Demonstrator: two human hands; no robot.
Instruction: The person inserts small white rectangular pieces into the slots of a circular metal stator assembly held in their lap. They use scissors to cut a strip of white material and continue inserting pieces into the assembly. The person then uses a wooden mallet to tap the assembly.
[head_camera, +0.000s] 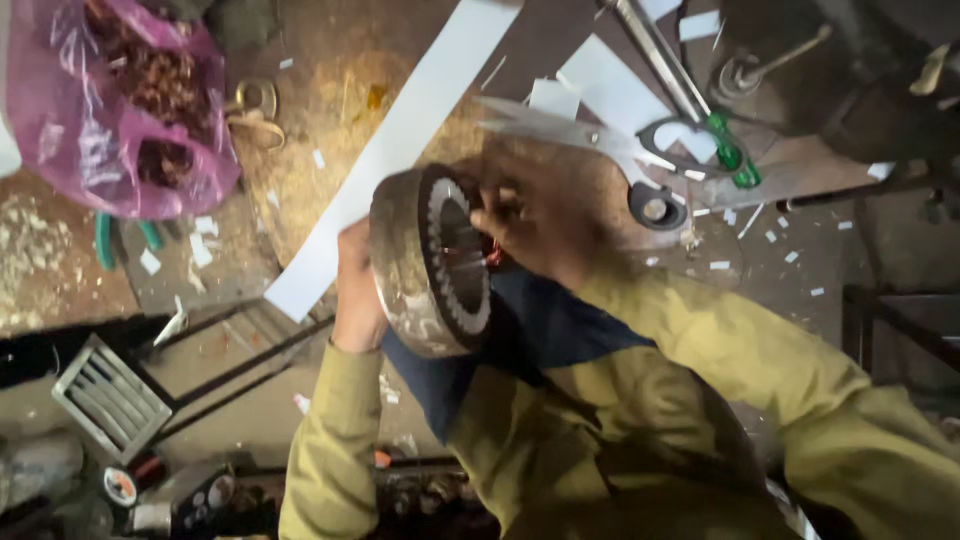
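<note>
While I am steadying the metal ring (425, 262) with my left hand (357, 285) clasped round its outer wall, my right hand (530, 215) is pinching inside, risking cut fingers on the slotted teeth.

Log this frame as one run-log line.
left hand: steadies motor stator from outside | right hand: fingers in stator bore | nearby: scissors, white paper strip, pink bag

1. Round metal motor core (425, 262) at centre, gripped from 9 o'clock by left hand (356, 285).
2. Right hand (530, 215) at 3 o'clock, fingers inside.
3. Scissors (600, 145) at 1 o'clock; pink bag (120, 110) at 10 o'clock.
</note>
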